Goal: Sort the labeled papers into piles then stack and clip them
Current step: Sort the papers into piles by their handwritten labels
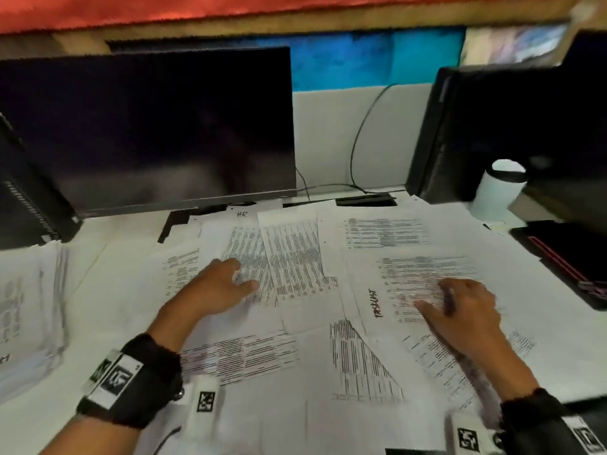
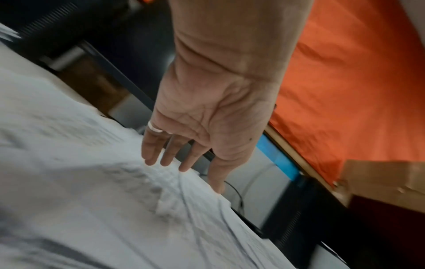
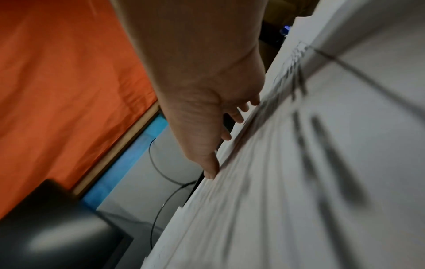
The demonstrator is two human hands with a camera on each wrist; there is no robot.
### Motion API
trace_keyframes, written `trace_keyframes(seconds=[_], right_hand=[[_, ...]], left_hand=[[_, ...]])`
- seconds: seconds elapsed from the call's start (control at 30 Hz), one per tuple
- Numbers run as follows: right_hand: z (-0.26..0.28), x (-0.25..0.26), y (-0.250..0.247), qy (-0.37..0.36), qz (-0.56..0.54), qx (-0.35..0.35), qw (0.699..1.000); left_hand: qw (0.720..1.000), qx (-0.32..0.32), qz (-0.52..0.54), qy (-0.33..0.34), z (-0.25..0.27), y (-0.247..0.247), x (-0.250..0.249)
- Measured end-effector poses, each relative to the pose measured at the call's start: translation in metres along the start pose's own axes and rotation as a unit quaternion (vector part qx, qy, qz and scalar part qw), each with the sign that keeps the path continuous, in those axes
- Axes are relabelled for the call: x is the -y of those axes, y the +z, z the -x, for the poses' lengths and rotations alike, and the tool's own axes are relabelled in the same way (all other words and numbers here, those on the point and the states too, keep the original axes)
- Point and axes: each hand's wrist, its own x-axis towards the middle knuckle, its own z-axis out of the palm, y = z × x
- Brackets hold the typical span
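Printed sheets overlap all over the white desk (image 1: 131,284). One sheet has "HR" handwritten at its top (image 1: 242,214); another bears a handwritten label along its edge (image 1: 377,303). My left hand (image 1: 235,279) lies flat with straight fingers on a densely printed sheet (image 1: 285,257) left of centre. In the left wrist view the left hand's (image 2: 184,162) fingertips touch the paper (image 2: 115,200). My right hand (image 1: 460,303) rests with spread fingers on the labelled sheet. In the right wrist view the right hand (image 3: 220,131) touches paper (image 3: 287,182) with its fingertips. Neither hand grips anything.
A dark monitor (image 1: 147,126) stands behind the papers. A separate stack of papers (image 1: 29,307) sits at the left edge, below a black box (image 1: 29,205). On the right are a black computer case (image 1: 509,126), a white mug (image 1: 499,188) and a black device (image 1: 565,257). Cables (image 1: 356,152) run along the back.
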Motion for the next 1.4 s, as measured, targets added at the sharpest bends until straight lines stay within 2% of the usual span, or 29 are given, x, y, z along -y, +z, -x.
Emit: trace_keyframes(seconds=[0.17, 0.27, 0.4, 0.47, 0.63, 0.73, 0.8, 0.87, 0.93, 1.0, 1.1, 1.17, 1.23, 1.3, 1.33, 1.37, 1.4], right_hand=[[-0.013, -0.033, -0.008, 0.094, -0.004, 0.001, 0.996], [-0.005, -0.028, -0.015, 0.12, -0.033, 0.003, 0.992], [-0.001, -0.025, -0.011, 0.102, -0.054, 0.008, 0.993], [-0.001, -0.026, -0.008, 0.094, -0.061, 0.004, 0.994], [-0.001, -0.024, -0.003, 0.069, -0.073, -0.018, 0.995], [-0.002, -0.025, -0.002, 0.074, -0.096, -0.037, 0.992], [-0.003, -0.025, -0.001, 0.058, -0.091, -0.033, 0.994], [-0.004, -0.025, 0.0, 0.027, -0.08, -0.014, 0.996], [-0.005, -0.024, 0.0, -0.004, -0.082, 0.004, 0.997], [-0.005, -0.024, -0.001, -0.028, -0.087, 0.023, 0.996], [-0.004, -0.027, -0.003, -0.039, -0.103, 0.033, 0.993], [-0.005, -0.031, -0.003, -0.022, -0.09, 0.021, 0.996], [-0.006, -0.033, -0.004, 0.021, -0.062, 0.003, 0.998], [-0.005, -0.034, -0.007, 0.085, -0.058, -0.012, 0.995], [-0.003, -0.032, -0.01, 0.114, -0.06, -0.015, 0.992], [-0.002, -0.031, -0.012, 0.137, -0.061, -0.018, 0.988], [-0.002, -0.029, -0.015, 0.152, -0.058, -0.022, 0.986]], left_hand=[[0.997, 0.035, 0.013, 0.07, -0.029, 0.02, -0.079], [0.993, 0.072, 0.088, 0.038, -0.048, 0.042, -0.122], [0.975, 0.033, 0.221, -0.017, -0.065, 0.069, -0.162], [0.961, 0.039, 0.272, -0.023, -0.066, 0.08, -0.174], [0.949, 0.08, 0.304, 0.011, -0.051, 0.104, -0.177], [0.928, 0.173, 0.329, -0.016, -0.028, 0.108, -0.16], [0.926, 0.229, 0.299, 0.009, -0.021, 0.105, -0.147], [0.914, 0.197, 0.355, 0.013, -0.024, 0.097, -0.141], [0.886, 0.126, 0.447, -0.003, -0.036, 0.09, -0.14], [0.869, 0.065, 0.489, -0.021, -0.046, 0.085, -0.139], [0.883, 0.057, 0.463, -0.038, -0.053, 0.085, -0.133], [0.916, 0.086, 0.391, -0.026, -0.051, 0.084, -0.124], [0.939, 0.166, 0.301, -0.014, -0.045, 0.076, -0.112], [0.94, 0.254, 0.227, -0.012, -0.04, 0.06, -0.101], [0.947, 0.261, 0.185, -0.012, -0.039, 0.052, -0.098], [0.965, 0.224, 0.135, -0.015, -0.041, 0.044, -0.096], [0.986, 0.152, 0.065, -0.017, -0.045, 0.037, -0.097]])
